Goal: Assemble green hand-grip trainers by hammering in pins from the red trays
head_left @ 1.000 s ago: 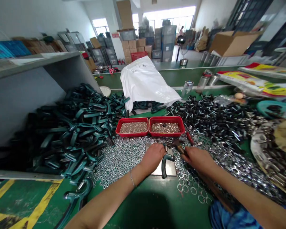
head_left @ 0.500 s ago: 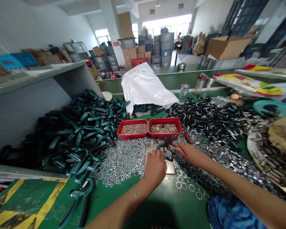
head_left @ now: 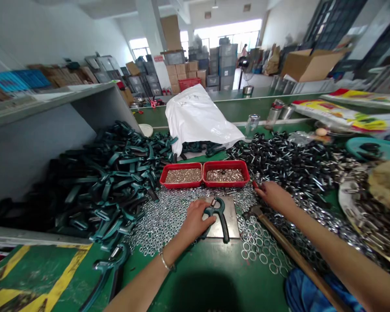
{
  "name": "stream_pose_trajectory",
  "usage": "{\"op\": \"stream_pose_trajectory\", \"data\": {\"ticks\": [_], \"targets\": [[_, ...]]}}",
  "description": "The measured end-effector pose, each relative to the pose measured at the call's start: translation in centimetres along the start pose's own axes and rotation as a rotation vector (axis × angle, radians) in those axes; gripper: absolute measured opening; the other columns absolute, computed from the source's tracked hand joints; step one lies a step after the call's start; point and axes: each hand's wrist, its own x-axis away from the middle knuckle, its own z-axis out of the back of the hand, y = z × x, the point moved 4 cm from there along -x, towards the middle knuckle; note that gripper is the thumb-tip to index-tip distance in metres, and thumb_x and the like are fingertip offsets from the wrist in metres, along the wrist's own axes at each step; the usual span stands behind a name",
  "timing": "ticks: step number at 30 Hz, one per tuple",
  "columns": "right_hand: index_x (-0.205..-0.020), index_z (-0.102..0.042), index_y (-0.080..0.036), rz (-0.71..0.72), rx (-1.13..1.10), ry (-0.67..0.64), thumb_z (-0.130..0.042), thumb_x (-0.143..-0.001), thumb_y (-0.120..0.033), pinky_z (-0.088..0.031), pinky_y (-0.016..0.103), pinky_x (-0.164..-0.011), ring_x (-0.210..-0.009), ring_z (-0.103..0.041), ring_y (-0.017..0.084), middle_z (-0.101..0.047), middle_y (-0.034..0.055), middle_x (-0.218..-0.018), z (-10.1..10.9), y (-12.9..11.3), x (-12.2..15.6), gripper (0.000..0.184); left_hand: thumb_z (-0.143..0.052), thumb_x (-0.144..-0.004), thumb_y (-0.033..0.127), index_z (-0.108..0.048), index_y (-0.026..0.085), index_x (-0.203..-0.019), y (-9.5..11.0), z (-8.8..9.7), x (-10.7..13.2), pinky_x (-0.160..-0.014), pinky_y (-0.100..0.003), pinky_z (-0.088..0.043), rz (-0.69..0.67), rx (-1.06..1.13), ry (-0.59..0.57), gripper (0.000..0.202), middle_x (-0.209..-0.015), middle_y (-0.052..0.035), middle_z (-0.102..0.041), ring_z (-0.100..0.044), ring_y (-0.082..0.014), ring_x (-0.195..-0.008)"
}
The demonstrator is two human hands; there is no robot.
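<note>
Teal-and-black sprung tool (head_left: 219, 211), red handle (head_left: 255, 185), brown hammer shaft (head_left: 289, 248), two red trays (head_left: 182, 185), white bag (head_left: 198, 115) with dark writing, green surface (head_left: 256, 284).

The left hand (head_left: 195, 220) is holding a dark-green, spring-fitted hand grip (head_left: 219, 211) over a silver metal plate (head_left: 233, 221). The right hand (head_left: 273, 196) is touching a small red tool (head_left: 255, 184), its hold hard to make out. A wooden-handled hammer (head_left: 287, 245) is lying among silver metal rings (head_left: 251, 236).

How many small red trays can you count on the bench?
2: the left tray and right tray, side by side beyond the metal plate. The white bag could hide more.
</note>
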Motion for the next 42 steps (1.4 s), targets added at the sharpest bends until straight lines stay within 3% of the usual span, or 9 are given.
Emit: {"op": "stream_pose_trajectory", "data": {"ticks": [4,7,11,14,16,21,25,32,42], "targets": [[-0.092,-0.063,-0.016,-0.055,0.037,0.006,-0.047,-0.092,-0.046,-0.047,0.035,-0.065,-0.087,-0.068,0.031,-0.069,0.0184,-0.099,-0.4,-0.4,-1.5,0.034,-0.074,-0.078,0.031,-0.066,0.021,-0.118,-0.3,0.2,0.5,-0.102,-0.043,-0.039,-0.040,0.041,0.021,0.042,-0.114,-0.0082,-0.062,-0.051,-0.0263,-0.113],[-0.094,-0.060,-0.017,-0.092,0.019,0.073,-0.044,-0.093,-0.048,-0.047,0.037,-0.064,-0.078,-0.068,0.031,-0.070,0.0163,-0.086,1.5,0.4,-1.1,0.035,-0.077,-0.077,0.031,-0.067,0.021,-0.115,-0.3,0.1,0.2,-0.101,-0.043,-0.039,-0.028,0.070,0.038,0.041,-0.112,-0.0075,-0.063,-0.052,-0.0265,-0.111],[-0.097,-0.053,-0.020,0.004,-0.479,0.218,-0.053,-0.088,-0.052,-0.051,0.036,-0.064,-0.070,-0.067,0.026,-0.070,0.0098,-0.082,3.7,-2.7,1.4,0.033,-0.077,-0.077,0.033,-0.067,0.022,-0.114,0.0,-0.5,-0.1,-0.100,-0.042,-0.039,-0.023,0.101,0.034,0.040,-0.112,-0.0068,-0.063,-0.052,-0.0264,-0.111],[-0.097,-0.048,-0.024,0.173,-0.928,0.018,-0.042,-0.093,-0.055,-0.054,0.033,-0.060,-0.064,-0.067,0.021,-0.071,0.0057,-0.085,2.5,-7.7,3.0,0.031,-0.075,-0.079,0.033,-0.066,0.021,-0.115,0.0,-0.2,-0.2,-0.101,-0.041,-0.039,-0.034,0.092,0.026,0.039,-0.113,-0.0065,-0.064,-0.052,-0.0260,-0.111],[-0.090,-0.046,-0.025,0.174,-0.879,-0.043,-0.047,-0.091,-0.055,-0.052,0.033,-0.056,-0.058,-0.065,0.020,-0.069,0.0034,-0.075,1.5,-9.7,3.2,0.030,-0.072,-0.082,0.035,-0.065,0.021,-0.116,0.0,0.9,-0.4,-0.101,-0.041,-0.039,-0.059,0.083,0.013,0.037,-0.114,-0.0065,-0.064,-0.052,-0.0251,-0.111],[-0.092,-0.046,-0.025,0.190,-0.941,-0.216,-0.055,-0.087,-0.053,-0.054,0.034,-0.055,-0.058,-0.068,0.022,-0.069,0.0033,-0.072,0.9,-10.9,2.6,0.030,-0.062,-0.089,0.036,-0.065,0.020,-0.102,0.0,4.5,-1.6,-0.091,-0.037,-0.044,-0.061,0.049,-0.002,0.021,-0.102,-0.0055,-0.064,-0.056,-0.0229,-0.101],[-0.102,-0.039,-0.027,0.162,-1.223,-0.164,-0.051,-0.091,-0.056,-0.059,0.038,-0.061,-0.071,-0.073,0.025,-0.072,0.0070,-0.090,-0.2,-12.5,3.5,0.033,-0.075,-0.076,0.044,-0.062,0.019,-0.103,0.6,2.9,-1.4,-0.093,-0.041,-0.042,-0.079,-0.031,-0.058,0.039,-0.105,-0.0067,-0.061,-0.053,-0.0265,-0.104],[-0.099,-0.031,-0.029,0.051,-1.264,-0.120,-0.043,-0.093,-0.059,-0.061,0.041,-0.063,-0.071,-0.072,0.025,-0.071,0.0083,-0.092,-4.3,-13.9,4.4,0.034,-0.079,-0.073,0.039,-0.061,0.020,-0.103,-0.2,0.3,-0.6,-0.095,-0.040,-0.038,-0.043,-0.031,-0.021,0.040,-0.106,-0.0061,-0.058,-0.051,-0.0263,-0.104],[-0.101,-0.034,-0.027,0.160,-0.883,-0.088,-0.044,-0.095,-0.052,-0.055,0.042,-0.073,-0.077,-0.071,0.029,-0.071,0.0096,-0.087,-2.0,-15.0,5.2,0.028,-0.079,-0.073,0.040,-0.061,0.020,-0.102,-0.3,0.6,-0.6,-0.095,-0.040,-0.038,-0.029,-0.019,-0.024,0.040,-0.106,-0.0062,-0.058,-0.050,-0.0268,-0.105]]}}
